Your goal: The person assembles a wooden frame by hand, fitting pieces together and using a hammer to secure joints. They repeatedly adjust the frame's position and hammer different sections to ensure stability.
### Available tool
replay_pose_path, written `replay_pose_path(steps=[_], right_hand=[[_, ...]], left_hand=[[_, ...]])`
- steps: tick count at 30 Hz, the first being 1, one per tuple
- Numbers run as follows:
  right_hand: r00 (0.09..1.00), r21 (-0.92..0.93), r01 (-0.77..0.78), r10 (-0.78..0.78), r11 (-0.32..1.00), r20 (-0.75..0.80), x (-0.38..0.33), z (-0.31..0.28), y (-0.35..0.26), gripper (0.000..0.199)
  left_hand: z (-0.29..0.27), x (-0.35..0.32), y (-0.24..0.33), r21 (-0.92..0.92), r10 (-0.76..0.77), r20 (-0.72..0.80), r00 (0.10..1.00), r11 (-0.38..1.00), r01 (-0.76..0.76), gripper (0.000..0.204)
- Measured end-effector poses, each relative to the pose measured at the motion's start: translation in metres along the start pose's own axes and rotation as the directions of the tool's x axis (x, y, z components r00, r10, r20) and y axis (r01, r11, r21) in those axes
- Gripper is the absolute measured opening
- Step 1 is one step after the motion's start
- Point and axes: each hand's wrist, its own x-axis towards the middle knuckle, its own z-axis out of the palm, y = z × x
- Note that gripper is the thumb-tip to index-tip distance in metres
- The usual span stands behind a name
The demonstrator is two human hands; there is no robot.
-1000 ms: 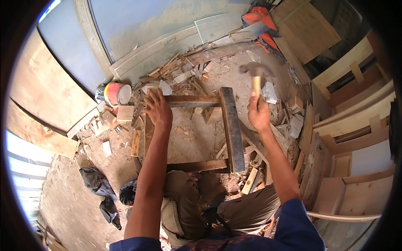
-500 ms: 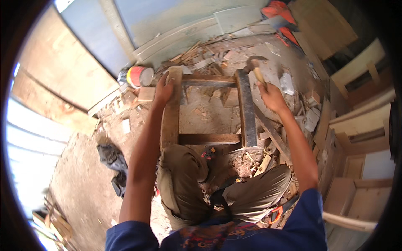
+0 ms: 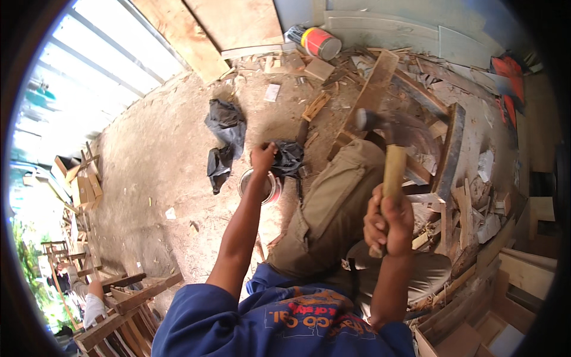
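Observation:
My right hand [image 3: 389, 220] is wrapped round the wooden handle of a claw hammer [image 3: 395, 169], raised with its metal head upward and blurred. To the left, my left hand [image 3: 263, 157] has its fingers closed at the edge of a crumpled black plastic bag [image 3: 289, 159], beside my knee. Just below that hand stands a round open tin [image 3: 277, 189], partly hidden by my forearm. A wooden frame [image 3: 455, 140] of joined beams rests on the floor beyond my bent leg, and the hammer covers part of it.
More black plastic [image 3: 227, 128] lies on the dirt floor at the left. A red-and-yellow paint can [image 3: 321, 43] lies on its side by the wall. Wood scraps [image 3: 473, 214] litter the right. Wooden furniture [image 3: 128, 303] and another person's arm [image 3: 95, 290] show at lower left.
My left hand has let go of the frame's left beam and moved down to the black bag. The hammer has come back from the frame toward me. The view has swung left.

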Motion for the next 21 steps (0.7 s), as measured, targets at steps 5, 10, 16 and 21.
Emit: replay_pose_path(steps=[5, 10, 16, 21], right_hand=[[0.992, -0.24, -0.082, 0.055, 0.967, -0.117, -0.004, 0.038, 0.042, 0.023], [0.971, -0.672, -0.079, -0.094, 0.736, -0.218, -0.001, 0.05, 0.052, 0.022], [0.976, -0.577, -0.112, -0.021, 0.809, -0.219, 0.031, 0.043, 0.078, 0.045], [0.961, -0.555, -0.208, 0.063, 0.805, -0.269, 0.02, 0.023, 0.085, 0.064]], left_hand=[[0.035, 0.011, -0.026, 0.785, -0.113, 0.078, 0.991, 0.62, 0.009, 0.024], [0.065, 0.046, -0.046, 0.885, -0.246, 0.309, 0.919, 0.428, -0.184, 0.027], [0.085, 0.044, -0.092, 0.837, -0.132, 0.39, 0.911, 0.464, -0.29, 0.029], [0.094, 0.041, -0.093, 0.884, -0.147, 0.447, 0.882, 0.222, -0.411, 0.025]])
